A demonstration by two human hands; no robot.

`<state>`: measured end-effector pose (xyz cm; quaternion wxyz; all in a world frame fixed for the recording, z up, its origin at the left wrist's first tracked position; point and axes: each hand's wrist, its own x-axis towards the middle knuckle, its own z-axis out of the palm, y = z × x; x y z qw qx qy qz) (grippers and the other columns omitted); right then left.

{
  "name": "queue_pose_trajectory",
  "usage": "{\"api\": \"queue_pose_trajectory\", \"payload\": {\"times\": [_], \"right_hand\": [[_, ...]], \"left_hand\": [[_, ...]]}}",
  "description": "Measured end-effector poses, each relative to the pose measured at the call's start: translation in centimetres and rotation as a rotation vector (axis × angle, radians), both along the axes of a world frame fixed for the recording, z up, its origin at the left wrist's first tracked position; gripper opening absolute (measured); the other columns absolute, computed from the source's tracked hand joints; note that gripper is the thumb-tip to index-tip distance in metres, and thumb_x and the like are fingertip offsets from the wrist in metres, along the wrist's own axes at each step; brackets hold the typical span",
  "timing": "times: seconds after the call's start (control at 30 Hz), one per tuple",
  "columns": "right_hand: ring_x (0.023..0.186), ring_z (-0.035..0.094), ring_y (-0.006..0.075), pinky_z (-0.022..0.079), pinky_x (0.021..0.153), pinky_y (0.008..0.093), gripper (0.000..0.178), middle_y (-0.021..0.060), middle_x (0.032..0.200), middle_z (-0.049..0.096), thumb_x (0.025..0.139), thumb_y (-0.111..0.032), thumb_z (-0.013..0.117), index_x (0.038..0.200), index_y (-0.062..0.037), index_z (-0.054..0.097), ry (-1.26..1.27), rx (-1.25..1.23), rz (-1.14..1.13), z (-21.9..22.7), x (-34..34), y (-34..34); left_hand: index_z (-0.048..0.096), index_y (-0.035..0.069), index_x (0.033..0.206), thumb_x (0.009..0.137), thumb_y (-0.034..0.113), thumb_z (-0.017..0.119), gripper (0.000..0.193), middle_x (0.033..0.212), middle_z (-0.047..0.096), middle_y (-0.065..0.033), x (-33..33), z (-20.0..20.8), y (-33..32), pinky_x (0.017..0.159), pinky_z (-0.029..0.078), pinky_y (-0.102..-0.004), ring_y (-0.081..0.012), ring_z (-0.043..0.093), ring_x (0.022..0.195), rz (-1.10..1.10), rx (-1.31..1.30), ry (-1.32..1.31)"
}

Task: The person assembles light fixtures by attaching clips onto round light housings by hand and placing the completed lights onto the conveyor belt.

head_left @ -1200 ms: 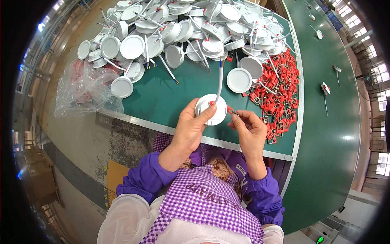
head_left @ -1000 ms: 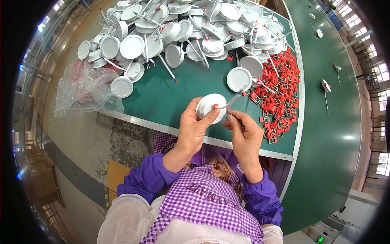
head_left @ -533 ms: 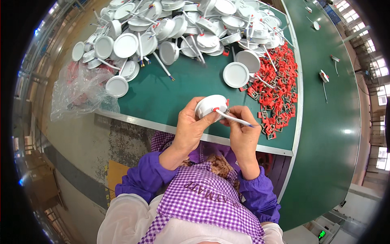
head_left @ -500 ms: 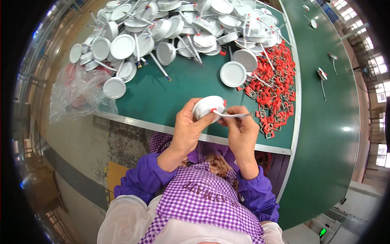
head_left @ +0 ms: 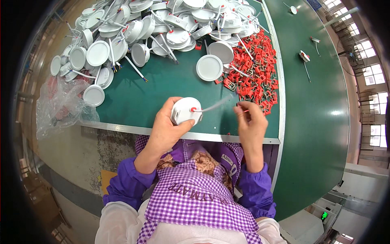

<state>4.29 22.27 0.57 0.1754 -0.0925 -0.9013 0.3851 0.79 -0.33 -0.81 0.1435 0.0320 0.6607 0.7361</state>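
Observation:
My left hand (head_left: 165, 127) is closed around the rim of a round white ceiling lamp (head_left: 183, 110), held above the near part of the green table. Its back faces up, showing a red grommet where a white cable (head_left: 215, 105) comes out. The cable's free end points toward my right hand and is blurred. My right hand (head_left: 252, 122) is apart from the lamp, near the front of the red clip pile (head_left: 256, 67). Thumb and forefinger are pinched on a small red clip (head_left: 245, 110), mostly covered by the fingers.
Many white lamps (head_left: 97, 53) with cables lie heaped at the back of the table. One lamp (head_left: 209, 68) lies face up beside the clips. A clear plastic bag (head_left: 61, 105) hangs at the left edge. On the right, a green conveyor (head_left: 313, 122) carries several lamps.
My right hand has moved right, away from the lamp and its cable. The lamp's back has turned more upward in my left hand. The whole view has shifted.

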Motion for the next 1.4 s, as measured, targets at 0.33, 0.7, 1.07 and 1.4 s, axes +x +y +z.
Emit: {"api": "queue_pose_trajectory", "payload": {"times": [0.33,0.7,1.07,1.4], "right_hand": [[0.087,0.063,0.0383,0.050,0.077,0.0451,0.021,0.0183,0.095,0.062,0.081,0.000,0.065,0.101,0.0002,0.065,-0.221,0.415,0.041,-0.3,-2.2,3.0],[0.077,0.070,0.0135,0.058,0.067,0.0257,0.012,0.0095,0.089,0.072,0.090,0.003,0.064,0.101,0.0039,0.066,0.082,-0.495,0.052,2.0,-1.5,-1.7],[0.068,0.069,0.0150,0.054,0.059,0.0260,0.011,0.0105,0.082,0.068,0.089,0.001,0.066,0.100,0.0027,0.067,0.053,-0.306,0.185,1.2,0.6,-5.0],[0.075,0.072,0.0167,0.058,0.066,0.0265,0.010,0.0120,0.081,0.071,0.089,0.003,0.065,0.099,0.0049,0.066,-0.016,-0.382,0.110,1.6,0.6,-5.7]], "left_hand": [[0.055,0.002,0.119,0.092,0.007,0.063,0.029,0.113,0.066,-0.0116,-0.3,0.0,-0.6,0.085,0.058,-0.0375,-0.0228,0.067,0.100,-0.024,0.561,-0.334],[0.052,0.001,0.122,0.084,-0.001,0.070,0.041,0.108,0.066,-0.0094,0.3,1.2,1.2,0.076,0.059,-0.0308,-0.0166,0.067,0.094,-0.092,0.343,-0.363],[0.054,-0.002,0.120,0.086,0.000,0.069,0.037,0.110,0.064,-0.0091,0.2,0.4,1.5,0.080,0.057,-0.0281,-0.0133,0.065,0.097,0.001,0.238,-0.104],[0.055,-0.003,0.123,0.088,-0.003,0.066,0.037,0.113,0.064,-0.0094,0.1,0.1,1.2,0.087,0.057,-0.0297,-0.0152,0.064,0.102,-0.040,0.228,-0.006]]}}
